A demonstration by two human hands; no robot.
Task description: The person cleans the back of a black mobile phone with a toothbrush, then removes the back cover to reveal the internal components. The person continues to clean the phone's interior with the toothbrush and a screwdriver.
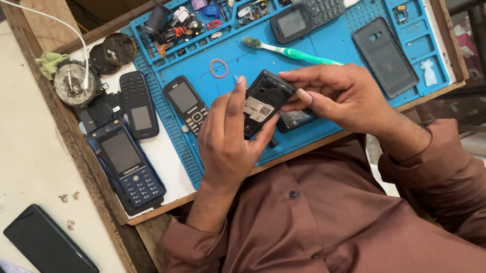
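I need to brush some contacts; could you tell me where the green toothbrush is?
The green toothbrush lies on the blue mat, just beyond the opened phone, below the grey keypad phone.

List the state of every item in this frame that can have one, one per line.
Opened black phone: back cover off, insides exposed, held in both hands.
Left hand: gripping the phone's lower end.
Right hand: pinching its upper end.
Green toothbrush: lying flat on the blue mat.
Dark phone back cover: detached, lying on the mat.
Blue keypad phone: screen dark.
Black smartphone: screen dark, on the white table.
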